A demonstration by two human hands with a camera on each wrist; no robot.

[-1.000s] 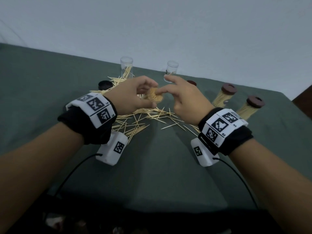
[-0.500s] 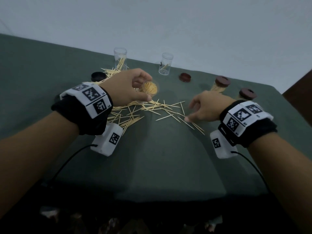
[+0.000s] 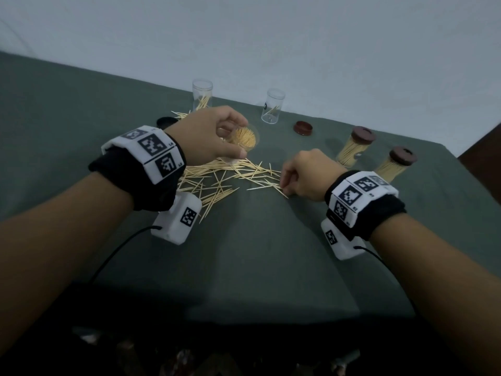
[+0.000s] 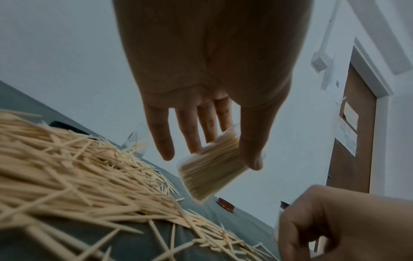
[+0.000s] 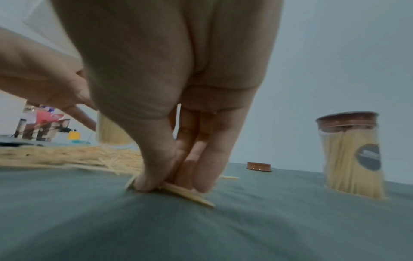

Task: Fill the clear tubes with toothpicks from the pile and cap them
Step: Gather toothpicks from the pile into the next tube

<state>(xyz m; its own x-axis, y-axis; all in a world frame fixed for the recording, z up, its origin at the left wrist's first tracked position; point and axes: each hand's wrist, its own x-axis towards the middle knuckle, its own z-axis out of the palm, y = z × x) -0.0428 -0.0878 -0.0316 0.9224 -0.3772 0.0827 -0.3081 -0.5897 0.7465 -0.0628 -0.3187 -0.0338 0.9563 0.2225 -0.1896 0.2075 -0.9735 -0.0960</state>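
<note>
So the left hand [image 3: 208, 137] is wrapped around a clear tube [image 3: 244, 138] that's already packed tight with toothpicks, thumb on one side and fingers on the other, holding it tilted up off the surface above the pile [image 3: 217, 177]; in the left wrist view you can see the same tube [image 4: 212, 164] hanging between thumb and fingers with the open end up. The right hand [image 3: 306, 175] is down on the surface at the right edge of the pile, thumb and fingertips [image 5: 156, 180] pinched together on a few loose toothpicks [image 5: 187, 194] that lie flat against the cloth. The surface [image 3: 257, 253] is covered in a dull green cloth and the toothpicks are scattered across its middle, thicker toward the left. Behind it there's just a plain pale wall [image 3: 271, 36], and the left wrist view catches a brown door [image 4: 355, 137] off to the side. Along the far edge two open clear tubes stand upright, one behind the left hand [image 3: 202, 95] and one more toward the center [image 3: 272, 105], each with only a few toothpicks inside. A dark cap [image 3: 166, 122] lies by the far-left part of the pile and a brown cap [image 3: 303, 128] lies loose on the cloth right of the center tube. Toward the far right corner two tubes are full and capped with brown lids, one [image 3: 355, 149] nearer the center and the other [image 3: 394, 165] further right.
</note>
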